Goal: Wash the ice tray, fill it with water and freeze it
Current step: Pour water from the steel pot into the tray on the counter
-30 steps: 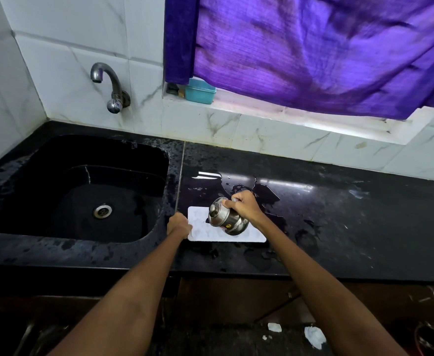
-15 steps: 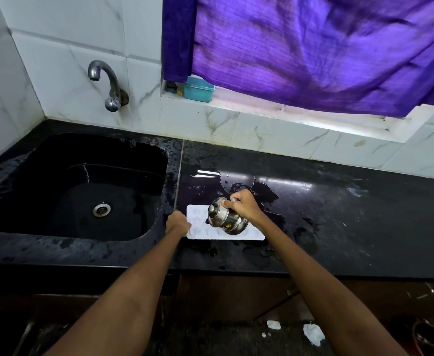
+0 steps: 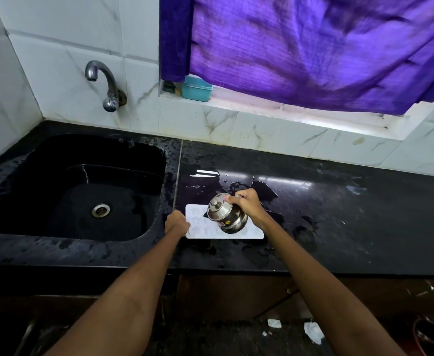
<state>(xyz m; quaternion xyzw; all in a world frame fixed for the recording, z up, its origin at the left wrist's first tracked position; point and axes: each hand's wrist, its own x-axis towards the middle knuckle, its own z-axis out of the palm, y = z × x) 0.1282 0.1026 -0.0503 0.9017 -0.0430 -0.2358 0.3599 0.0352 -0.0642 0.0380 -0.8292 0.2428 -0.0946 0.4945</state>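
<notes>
1. The walls (image 3: 64,47) were clad in white marble-pattern tiles, with visible grout lines.
2. A purple curtain (image 3: 313,47) hung over the window; daylight showed along the white sill (image 3: 300,111) beneath it.
3. A teal plastic box (image 3: 196,88) stood at the sill's left end.
4. The black stone counter (image 3: 352,214) was wet, with puddles and droplets.
5. A black sink (image 3: 82,188) was set into the counter's left part, its metal drain (image 3: 100,209) visible.
6. A metal tap (image 3: 105,83) was mounted on the wall above the sink.
7. White scraps (image 3: 313,331) lay on the dark floor.
</notes>
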